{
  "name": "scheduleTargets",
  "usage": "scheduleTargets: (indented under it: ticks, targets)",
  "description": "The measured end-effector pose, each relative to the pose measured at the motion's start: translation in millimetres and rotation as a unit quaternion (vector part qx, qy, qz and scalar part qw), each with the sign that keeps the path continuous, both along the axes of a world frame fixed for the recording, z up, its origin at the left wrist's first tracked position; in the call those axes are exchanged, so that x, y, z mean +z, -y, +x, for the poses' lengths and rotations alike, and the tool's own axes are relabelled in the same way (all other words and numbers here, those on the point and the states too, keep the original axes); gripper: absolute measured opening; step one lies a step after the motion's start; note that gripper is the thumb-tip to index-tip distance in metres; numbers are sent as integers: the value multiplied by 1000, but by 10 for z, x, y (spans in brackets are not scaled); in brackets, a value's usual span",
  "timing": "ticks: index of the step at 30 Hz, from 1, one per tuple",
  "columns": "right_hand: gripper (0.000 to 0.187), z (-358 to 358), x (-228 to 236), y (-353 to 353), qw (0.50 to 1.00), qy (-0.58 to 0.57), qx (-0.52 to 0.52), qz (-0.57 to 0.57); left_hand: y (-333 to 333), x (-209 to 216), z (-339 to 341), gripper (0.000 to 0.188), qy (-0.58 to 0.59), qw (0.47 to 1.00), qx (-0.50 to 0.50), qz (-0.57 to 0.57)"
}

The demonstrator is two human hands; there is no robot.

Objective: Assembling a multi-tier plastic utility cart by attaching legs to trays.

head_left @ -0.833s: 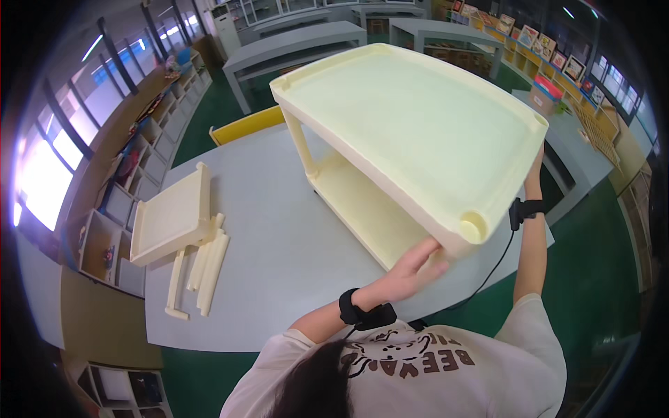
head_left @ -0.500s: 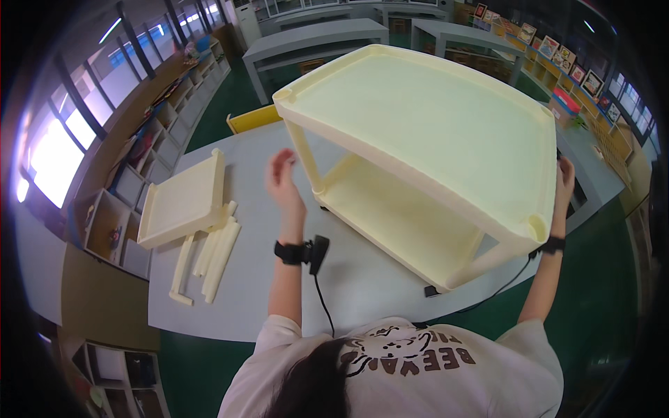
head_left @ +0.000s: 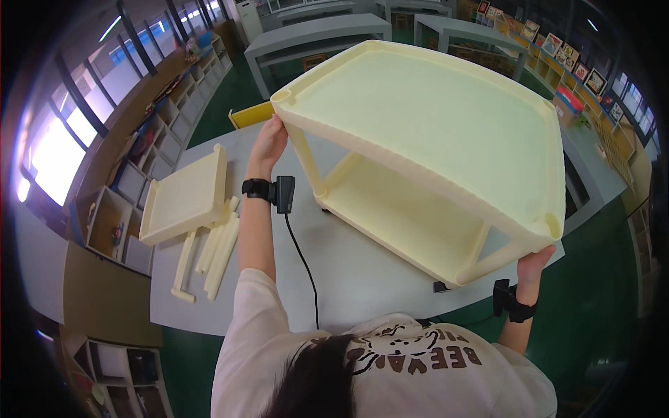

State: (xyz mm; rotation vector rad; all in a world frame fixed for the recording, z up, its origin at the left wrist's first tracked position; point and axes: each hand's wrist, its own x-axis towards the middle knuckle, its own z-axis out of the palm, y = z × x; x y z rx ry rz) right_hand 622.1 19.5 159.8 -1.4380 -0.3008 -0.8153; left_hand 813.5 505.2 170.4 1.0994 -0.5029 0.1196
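Note:
A cream plastic two-tier cart (head_left: 432, 118) stands on the grey table, its pale green-tinted upper tray above a lower shelf (head_left: 397, 209). Corner posts join the two tiers, and small black casters show under the lower shelf. My left hand (head_left: 270, 145) is closed on the upper tray's left corner, with its fingertips partly behind the rim. At the near right corner, my right hand (head_left: 534, 265) grips from below; the tray hides most of its fingers. Left of the cart, a smaller cream tray (head_left: 185, 198) rests beside several loose cream tubes (head_left: 221, 258).
The grey table (head_left: 279, 299) carries the cart and loose parts. A yellow chair back (head_left: 251, 115) stands behind its far edge. Cubby shelves (head_left: 171, 146) line the left wall, and more grey tables (head_left: 320, 38) are beyond. A black cable (head_left: 304, 268) trails from my left wrist device.
My left hand has moved up and left onto the cart's left corner. My right hand has come from the tray's right side to under the near right corner. The cart has shifted slightly.

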Motion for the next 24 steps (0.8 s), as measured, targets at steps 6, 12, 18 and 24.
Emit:
scheduleTargets:
  ticks: [6, 12, 18, 24]
  targets:
    - [58, -86, 104, 33, 987, -11, 119, 104, -128, -228, -119, 44, -16, 987, -114, -108]
    - [58, 38, 88, 213, 982, -47, -22, 183, 94, -269, -558, 50, -22, 979, -100, -179]
    - [61, 241, 75, 487, 988, -37, 31, 144, 218, -160, -897, 51, -57, 980, -48, -183]
    - [71, 401, 273, 395, 995, -17, 1, 101, 307, -48, -1053, 42, -81, 983, -11, -167]
